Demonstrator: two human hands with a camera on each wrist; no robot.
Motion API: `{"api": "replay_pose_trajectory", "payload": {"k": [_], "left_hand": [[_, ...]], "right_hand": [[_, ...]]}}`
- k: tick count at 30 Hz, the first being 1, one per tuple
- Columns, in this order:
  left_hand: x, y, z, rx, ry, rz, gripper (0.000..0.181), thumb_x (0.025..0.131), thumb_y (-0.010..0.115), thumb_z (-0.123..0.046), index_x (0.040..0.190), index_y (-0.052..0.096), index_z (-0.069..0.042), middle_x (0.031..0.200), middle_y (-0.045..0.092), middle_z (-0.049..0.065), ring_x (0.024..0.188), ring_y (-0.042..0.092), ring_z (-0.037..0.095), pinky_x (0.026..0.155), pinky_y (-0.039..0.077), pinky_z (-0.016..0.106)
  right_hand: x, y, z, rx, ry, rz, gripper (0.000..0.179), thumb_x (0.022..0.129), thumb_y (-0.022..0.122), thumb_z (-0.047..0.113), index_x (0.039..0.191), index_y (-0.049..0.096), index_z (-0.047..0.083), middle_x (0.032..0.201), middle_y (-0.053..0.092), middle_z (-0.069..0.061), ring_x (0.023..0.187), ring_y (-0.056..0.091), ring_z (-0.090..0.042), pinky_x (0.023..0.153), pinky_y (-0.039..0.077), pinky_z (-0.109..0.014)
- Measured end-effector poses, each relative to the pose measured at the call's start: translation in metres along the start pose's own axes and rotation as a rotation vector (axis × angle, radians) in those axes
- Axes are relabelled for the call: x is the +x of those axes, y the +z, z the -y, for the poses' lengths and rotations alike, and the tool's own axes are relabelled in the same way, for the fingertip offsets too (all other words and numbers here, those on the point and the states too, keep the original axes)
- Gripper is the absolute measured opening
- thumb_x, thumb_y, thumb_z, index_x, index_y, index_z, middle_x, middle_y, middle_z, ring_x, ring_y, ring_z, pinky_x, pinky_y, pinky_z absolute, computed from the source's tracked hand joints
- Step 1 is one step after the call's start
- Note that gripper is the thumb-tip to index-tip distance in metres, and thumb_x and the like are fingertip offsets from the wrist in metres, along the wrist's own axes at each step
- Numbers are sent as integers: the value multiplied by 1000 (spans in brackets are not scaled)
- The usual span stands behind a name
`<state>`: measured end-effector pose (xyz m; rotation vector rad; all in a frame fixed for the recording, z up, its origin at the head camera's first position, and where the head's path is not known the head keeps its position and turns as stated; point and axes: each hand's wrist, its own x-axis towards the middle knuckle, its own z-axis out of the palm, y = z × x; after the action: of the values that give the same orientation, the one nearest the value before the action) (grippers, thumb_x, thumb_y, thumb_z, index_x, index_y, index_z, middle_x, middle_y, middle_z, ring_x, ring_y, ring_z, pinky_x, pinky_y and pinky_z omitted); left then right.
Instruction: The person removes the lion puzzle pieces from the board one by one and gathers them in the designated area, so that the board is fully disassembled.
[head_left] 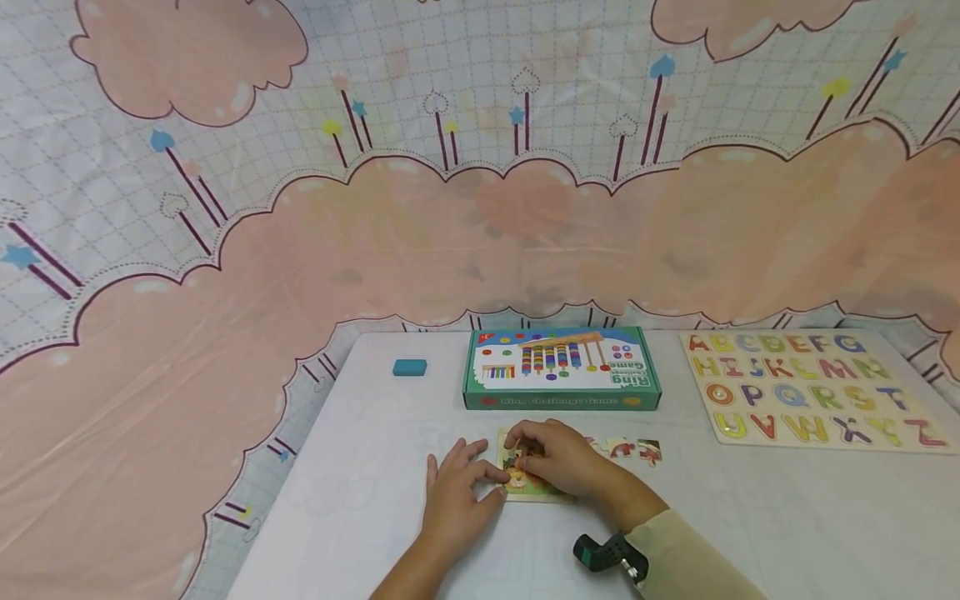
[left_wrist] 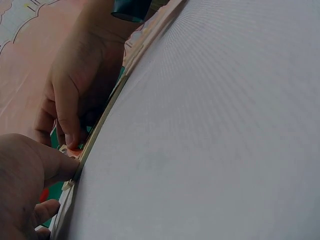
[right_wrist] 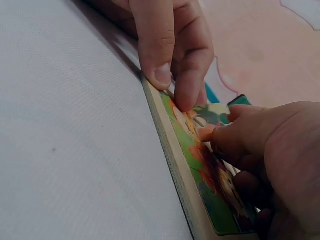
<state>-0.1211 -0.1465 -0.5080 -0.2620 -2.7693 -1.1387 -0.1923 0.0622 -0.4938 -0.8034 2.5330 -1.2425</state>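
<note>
A small wooden jigsaw puzzle (head_left: 542,493) with a green ground and animal pictures lies flat on the white table. My left hand (head_left: 462,493) rests at its left end, thumb and index fingertips touching the frame's corner and the picture beside it. Over the puzzle, my right hand (head_left: 558,458) bends down with curled fingers. Its thumb and fingertips pinch a puzzle piece at the picture's surface, mostly hidden by the fingers; an orange bit (left_wrist: 75,151) shows beneath them in the left wrist view. Loose jigsaw pieces (head_left: 622,448) lie to the right, partly behind the right hand.
Behind the puzzle lies a green Ring Challenge Game box (head_left: 562,371). A blue block (head_left: 409,367) sits at the back left. On the right is a wooden alphabet board (head_left: 821,392). A black wrist device (head_left: 611,552) is by the right sleeve. Patterned cloth hangs behind the table.
</note>
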Motion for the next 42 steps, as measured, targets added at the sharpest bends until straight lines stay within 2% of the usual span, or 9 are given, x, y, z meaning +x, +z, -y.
{"api": "replay_pose_trajectory", "payload": {"k": [6, 14, 23, 30, 37, 42], "left_hand": [[0, 0, 0, 0, -1, -5, 20, 84, 79, -13, 91, 77, -31, 148, 63, 11, 151, 39, 48, 116, -1, 83], [0, 0, 0, 5, -13, 4, 20, 85, 78, -12, 91, 77, -31, 149, 63, 11, 152, 38, 47, 117, -2, 82], [0, 0, 0, 14, -5, -2, 19, 84, 78, -14, 91, 77, -31, 148, 63, 11, 151, 39, 48, 116, 0, 83], [0, 1, 0, 7, -11, -2, 20, 84, 78, -13, 91, 77, -31, 148, 63, 11, 152, 39, 47, 117, -1, 82], [-1, 0, -1, 8, -10, 4, 20, 85, 79, -12, 91, 77, -30, 149, 62, 11, 152, 38, 47, 118, -1, 81], [-1, 1, 0, 14, -15, 6, 20, 85, 78, -12, 92, 77, -30, 150, 62, 11, 152, 38, 47, 118, -1, 81]], "right_hand": [[-1, 0, 0, -18, -44, -9, 23, 102, 71, 12, 121, 74, 26, 90, 61, 12, 88, 53, -14, 80, 44, -37], [0, 2, 1, 11, -9, -13, 23, 103, 68, 11, 120, 74, 25, 91, 61, 11, 91, 53, -16, 83, 43, -40], [0, 1, -1, 76, 10, -22, 22, 104, 68, 13, 121, 74, 26, 95, 62, 7, 93, 54, -18, 83, 44, -41], [-2, -3, -1, 156, 4, -24, 25, 105, 66, 11, 125, 74, 24, 96, 64, 6, 86, 58, -16, 78, 49, -33], [-7, -16, 1, 211, 8, -22, 30, 105, 64, 10, 130, 73, 21, 95, 65, 0, 86, 58, -19, 74, 51, -31], [-14, -30, 3, 204, 39, -32, 31, 105, 62, 10, 131, 73, 22, 116, 69, -2, 101, 60, -21, 87, 50, -38]]}}
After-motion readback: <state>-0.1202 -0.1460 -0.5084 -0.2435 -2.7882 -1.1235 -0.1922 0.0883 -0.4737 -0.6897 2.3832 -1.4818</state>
